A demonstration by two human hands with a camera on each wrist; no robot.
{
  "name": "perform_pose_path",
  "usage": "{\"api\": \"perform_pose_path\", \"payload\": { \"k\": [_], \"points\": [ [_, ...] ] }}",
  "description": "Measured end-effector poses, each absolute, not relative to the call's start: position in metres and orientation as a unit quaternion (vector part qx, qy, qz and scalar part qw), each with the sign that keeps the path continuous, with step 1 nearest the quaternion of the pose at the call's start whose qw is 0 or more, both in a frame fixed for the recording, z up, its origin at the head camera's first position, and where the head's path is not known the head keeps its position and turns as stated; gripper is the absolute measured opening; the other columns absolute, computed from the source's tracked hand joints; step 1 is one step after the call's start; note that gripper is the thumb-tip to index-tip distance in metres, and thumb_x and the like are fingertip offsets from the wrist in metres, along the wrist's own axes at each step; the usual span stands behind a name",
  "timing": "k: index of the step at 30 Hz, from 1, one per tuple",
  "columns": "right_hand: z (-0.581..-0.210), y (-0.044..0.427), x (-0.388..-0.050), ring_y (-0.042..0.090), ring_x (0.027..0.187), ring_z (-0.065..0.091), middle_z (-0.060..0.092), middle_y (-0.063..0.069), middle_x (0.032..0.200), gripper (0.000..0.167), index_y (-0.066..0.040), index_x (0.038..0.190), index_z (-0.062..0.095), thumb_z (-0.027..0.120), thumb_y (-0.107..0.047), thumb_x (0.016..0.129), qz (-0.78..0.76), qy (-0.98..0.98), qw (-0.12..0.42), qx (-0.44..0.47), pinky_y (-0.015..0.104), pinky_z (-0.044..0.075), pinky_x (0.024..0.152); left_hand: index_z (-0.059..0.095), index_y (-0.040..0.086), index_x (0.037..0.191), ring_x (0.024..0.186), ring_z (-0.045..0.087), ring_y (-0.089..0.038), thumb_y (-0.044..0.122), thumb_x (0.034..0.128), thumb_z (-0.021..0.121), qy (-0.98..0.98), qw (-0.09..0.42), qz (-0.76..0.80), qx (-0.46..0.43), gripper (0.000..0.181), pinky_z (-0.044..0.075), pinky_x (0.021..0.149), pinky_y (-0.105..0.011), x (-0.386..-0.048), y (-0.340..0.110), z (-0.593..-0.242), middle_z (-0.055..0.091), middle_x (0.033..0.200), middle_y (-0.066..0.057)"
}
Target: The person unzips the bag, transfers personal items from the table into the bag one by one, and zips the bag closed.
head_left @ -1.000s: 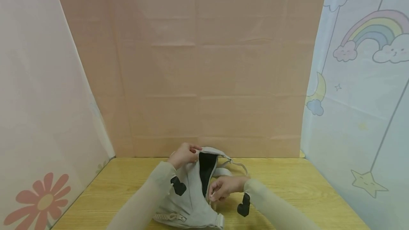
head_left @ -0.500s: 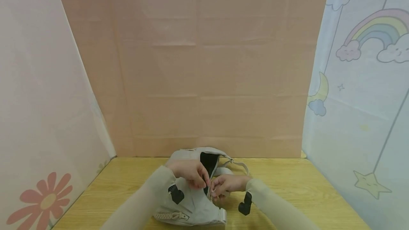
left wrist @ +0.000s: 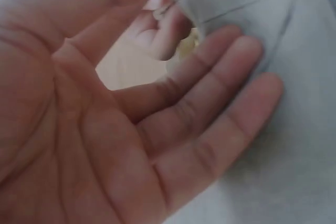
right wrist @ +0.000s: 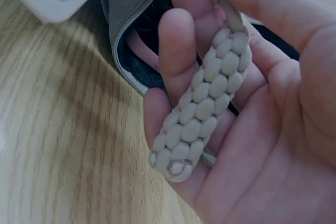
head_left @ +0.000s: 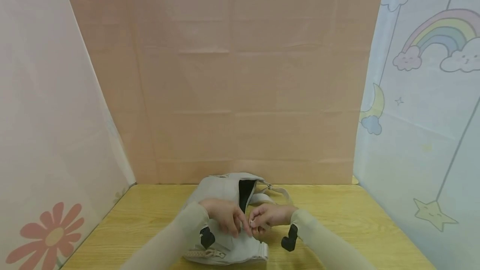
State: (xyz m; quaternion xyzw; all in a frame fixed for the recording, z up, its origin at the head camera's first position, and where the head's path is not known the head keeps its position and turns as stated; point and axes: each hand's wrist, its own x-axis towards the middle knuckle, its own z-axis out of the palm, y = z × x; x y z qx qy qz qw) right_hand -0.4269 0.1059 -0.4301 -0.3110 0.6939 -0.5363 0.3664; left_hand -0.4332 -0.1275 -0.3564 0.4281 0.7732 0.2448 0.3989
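A light grey sling bag [head_left: 210,195] lies on the wooden table, its main zip partly undone and a dark lining [head_left: 245,191] showing. Between the curled fingers and thumb of my right hand [head_left: 271,216] is a braided zipper pull [right wrist: 202,106], at the lower end of the opening. My left hand [head_left: 223,213] rests against the bag's front beside it, index finger reaching toward the zip. In the left wrist view three loosely bent fingers [left wrist: 210,93] lie over the grey fabric. The thumb and index tips are cut off or hidden there, so a pinch is unclear.
A second braided pull [head_left: 204,253] hangs from the bag's front pocket. The strap [head_left: 281,193] trails toward the back right. A pale plastic piece [right wrist: 52,3] juts in at the right wrist view's corner. Brown sheeting [head_left: 240,95] stands behind the table [head_left: 322,203].
My left hand has come down from the bag's top edge to beside my right hand. The opening looks narrower, and the bag's lower end has shifted slightly right. My right hand keeps the zipper pull.
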Motion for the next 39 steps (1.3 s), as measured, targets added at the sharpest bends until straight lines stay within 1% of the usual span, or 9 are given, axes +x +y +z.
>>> {"api": "perform_pose_path", "payload": {
  "k": [3,5,8,12,17,22,27,32,39],
  "points": [
    [-0.431,0.109,-0.428,0.002,0.075,0.057,0.066,-0.009,0.090,0.019,-0.016,0.102,0.064,0.047,-0.008,0.099,-0.546,0.680,0.372,-0.319,0.019,0.047,0.066,0.073,0.012,0.113,0.046,0.033,-0.004,-0.008,0.0814,0.066,0.762,0.402,0.248,0.444,0.037,0.034,0.047,-0.019,-0.433,-0.126,-0.361,0.042,0.057,0.008],
    [-0.431,0.110,-0.429,0.002,0.075,0.057,0.065,-0.011,0.090,0.022,-0.019,0.101,0.064,0.046,-0.008,0.099,-0.547,0.675,0.377,-0.321,0.019,0.046,0.067,0.072,0.012,0.115,0.046,0.034,-0.004,-0.008,0.0815,0.066,0.761,0.396,0.244,0.452,0.040,0.035,0.047,-0.019,-0.433,-0.124,-0.362,0.043,0.055,0.006],
    [-0.431,0.111,-0.429,0.001,0.075,0.056,0.064,-0.013,0.089,0.024,-0.022,0.101,0.065,0.045,-0.008,0.100,-0.548,0.672,0.386,-0.316,0.019,0.046,0.067,0.073,0.017,0.115,0.050,0.043,-0.004,-0.008,0.0804,0.067,0.769,0.384,0.235,0.453,0.042,0.041,0.050,-0.019,-0.433,-0.122,-0.365,0.053,0.058,0.005],
    [-0.432,0.111,-0.429,0.000,0.074,0.056,0.064,-0.012,0.087,0.025,-0.021,0.100,0.065,0.044,-0.008,0.100,-0.553,0.669,0.384,-0.315,0.019,0.045,0.065,0.073,0.020,0.114,0.060,0.056,-0.006,-0.009,0.0785,0.068,0.770,0.398,0.240,0.436,0.046,0.050,0.057,-0.021,-0.431,-0.118,-0.370,0.065,0.066,0.001],
    [-0.435,0.111,-0.429,0.001,0.073,0.057,0.065,-0.011,0.086,0.021,-0.018,0.099,0.064,0.045,-0.010,0.100,-0.557,0.672,0.371,-0.317,0.018,0.044,0.063,0.072,0.018,0.115,0.062,0.064,-0.010,-0.010,0.0789,0.069,0.763,0.417,0.260,0.420,0.046,0.055,0.060,-0.025,-0.428,-0.115,-0.375,0.070,0.070,-0.005],
    [-0.438,0.114,-0.430,0.001,0.073,0.057,0.065,-0.011,0.086,0.024,-0.018,0.100,0.065,0.044,-0.008,0.100,-0.559,0.668,0.374,-0.319,0.017,0.044,0.063,0.073,0.013,0.111,0.062,0.065,-0.011,-0.010,0.0823,0.065,0.759,0.410,0.286,0.417,0.038,0.055,0.058,-0.027,-0.424,-0.115,-0.378,0.070,0.070,-0.008],
    [-0.437,0.115,-0.430,0.001,0.077,0.057,0.066,-0.012,0.092,0.028,-0.020,0.103,0.064,0.041,-0.005,0.099,-0.555,0.664,0.389,-0.316,0.019,0.045,0.067,0.072,0.008,0.106,0.060,0.066,-0.012,-0.007,0.0855,0.062,0.749,0.398,0.307,0.432,0.027,0.056,0.058,-0.030,-0.422,-0.114,-0.380,0.071,0.072,-0.013],
    [-0.435,0.115,-0.430,0.001,0.079,0.058,0.068,-0.012,0.097,0.030,-0.020,0.104,0.064,0.041,-0.003,0.100,-0.556,0.656,0.403,-0.312,0.019,0.048,0.073,0.072,0.005,0.097,0.060,0.066,-0.014,-0.007,0.0839,0.064,0.742,0.393,0.330,0.432,0.020,0.057,0.060,-0.033,-0.423,-0.114,-0.385,0.072,0.075,-0.018],
    [-0.440,0.116,-0.431,0.001,0.078,0.058,0.070,-0.010,0.101,0.030,-0.021,0.105,0.066,0.041,-0.005,0.100,-0.568,0.641,0.392,-0.337,0.019,0.048,0.074,0.068,0.002,0.092,0.062,0.066,-0.015,-0.010,0.0815,0.066,0.733,0.393,0.356,0.427,0.017,0.057,0.061,-0.032,-0.425,-0.114,-0.391,0.071,0.077,-0.021]
  ]
}}
